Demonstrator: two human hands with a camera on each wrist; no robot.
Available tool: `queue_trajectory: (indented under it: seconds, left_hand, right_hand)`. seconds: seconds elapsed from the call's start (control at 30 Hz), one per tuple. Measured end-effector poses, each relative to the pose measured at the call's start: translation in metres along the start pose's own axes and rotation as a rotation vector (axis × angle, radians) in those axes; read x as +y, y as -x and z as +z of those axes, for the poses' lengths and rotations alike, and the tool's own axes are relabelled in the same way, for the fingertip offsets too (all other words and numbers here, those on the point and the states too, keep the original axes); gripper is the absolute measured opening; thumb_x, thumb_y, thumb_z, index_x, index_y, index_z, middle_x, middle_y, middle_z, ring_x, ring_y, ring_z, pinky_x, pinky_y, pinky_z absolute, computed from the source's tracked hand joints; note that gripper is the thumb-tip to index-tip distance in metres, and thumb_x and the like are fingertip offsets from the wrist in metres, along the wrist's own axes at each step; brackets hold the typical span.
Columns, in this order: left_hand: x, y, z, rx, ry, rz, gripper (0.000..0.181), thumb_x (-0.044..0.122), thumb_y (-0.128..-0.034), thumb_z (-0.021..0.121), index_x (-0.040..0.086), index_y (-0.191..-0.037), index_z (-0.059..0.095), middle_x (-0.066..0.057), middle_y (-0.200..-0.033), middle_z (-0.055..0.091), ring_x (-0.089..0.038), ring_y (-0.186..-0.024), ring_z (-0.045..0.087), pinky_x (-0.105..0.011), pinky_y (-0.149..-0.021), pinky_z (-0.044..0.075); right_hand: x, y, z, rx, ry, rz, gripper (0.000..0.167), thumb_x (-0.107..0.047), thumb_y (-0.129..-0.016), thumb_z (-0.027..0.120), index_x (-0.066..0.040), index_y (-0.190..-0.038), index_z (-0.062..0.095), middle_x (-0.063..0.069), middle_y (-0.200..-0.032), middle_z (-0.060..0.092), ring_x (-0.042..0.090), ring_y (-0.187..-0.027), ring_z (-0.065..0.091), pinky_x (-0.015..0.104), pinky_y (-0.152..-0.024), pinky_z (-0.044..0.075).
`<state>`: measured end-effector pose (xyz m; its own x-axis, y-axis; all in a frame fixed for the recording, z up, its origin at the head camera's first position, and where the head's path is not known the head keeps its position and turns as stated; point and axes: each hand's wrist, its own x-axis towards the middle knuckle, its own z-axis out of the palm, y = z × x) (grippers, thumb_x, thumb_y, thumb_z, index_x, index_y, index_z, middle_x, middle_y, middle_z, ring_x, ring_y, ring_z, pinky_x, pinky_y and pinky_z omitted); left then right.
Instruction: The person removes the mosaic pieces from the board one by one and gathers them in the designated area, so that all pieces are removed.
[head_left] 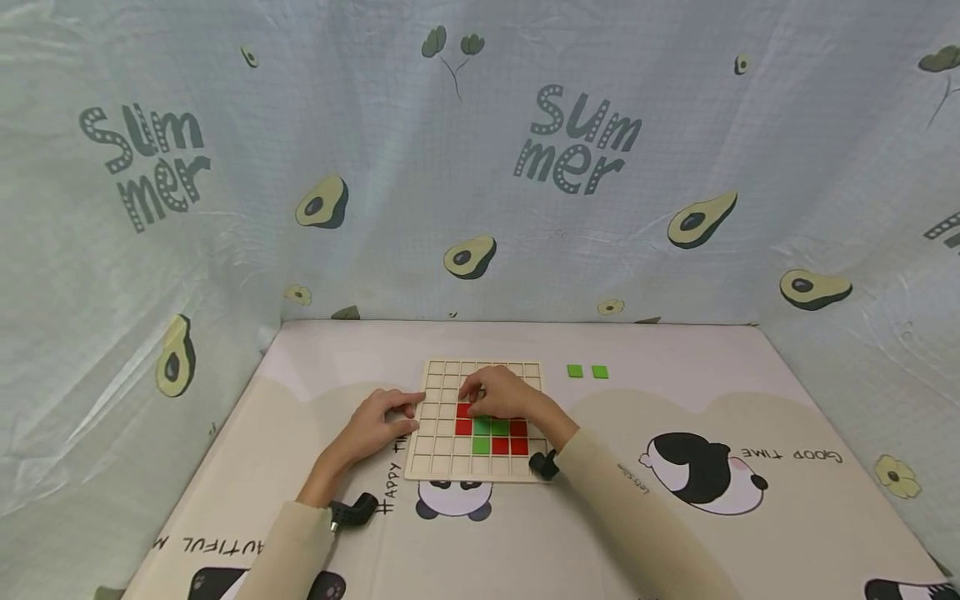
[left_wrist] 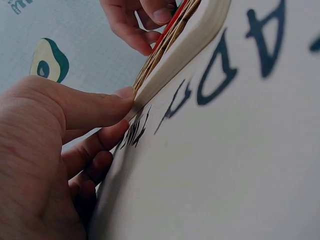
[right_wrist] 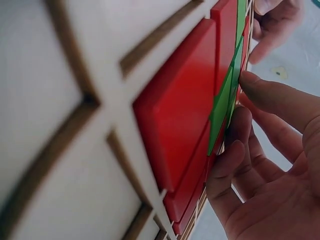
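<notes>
A pale gridded board (head_left: 438,463) is set on the printed desk (head_left: 525,533), with red tiles (head_left: 518,447) and green tiles (head_left: 482,445) clustered in its squares, right of centre and toward the near side. The board's left edge is touched by the left hand (head_left: 377,417), its thumb and index finger parted in a narrow gap. The right hand (head_left: 504,393) is held over the tile cluster, fingers drawn close together; whether a tile is pinched between them cannot be told. Two loose green tiles (head_left: 574,371) are laid side by side, slightly apart, on the desk beyond the board's far right corner. Behind, pale fabric (head_left: 375,125) is printed with avocados and "Summer".
</notes>
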<state>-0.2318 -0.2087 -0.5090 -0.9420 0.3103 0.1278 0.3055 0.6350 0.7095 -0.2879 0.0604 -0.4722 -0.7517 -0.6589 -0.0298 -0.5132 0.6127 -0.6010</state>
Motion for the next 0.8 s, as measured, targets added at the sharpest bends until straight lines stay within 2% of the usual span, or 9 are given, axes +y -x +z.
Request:
queue_trajectory:
  seconds: [0.53, 0.8]
  left_hand:
    - [-0.0009, -0.0002, 0.0008, 0.0, -0.003, 0.018, 0.047, 0.014, -0.0885, 0.076, 0.008, -0.135, 0.069, 0.007, -0.09, 0.064, -0.019, -0.099, 0.05, -0.041, -0.095, 0.037]
    - [0.0002, 0.0001, 0.0007, 0.0, -0.001, 0.016, 0.047, 0.014, -0.0891, 0.075, 0.008, -0.135, 0.069, 0.007, -0.09, 0.063, -0.019, -0.099, 0.049, -0.041, -0.094, 0.036]
  right_hand:
    - [-0.0005, -0.0011, -0.0006, -0.022, -0.003, -0.015, 0.018, -0.009, -0.089, 0.078, -0.012, -0.106, 0.08, -0.003, -0.087, 0.071, 0.009, -0.082, 0.059, 0.025, -0.076, 0.049]
    - [-0.0027, 0.0002, -0.0001, -0.008, 0.011, -0.007, 0.019, -0.009, -0.089, 0.077, -0.012, -0.107, 0.08, -0.003, -0.089, 0.07, 0.011, -0.084, 0.059, 0.028, -0.078, 0.05]
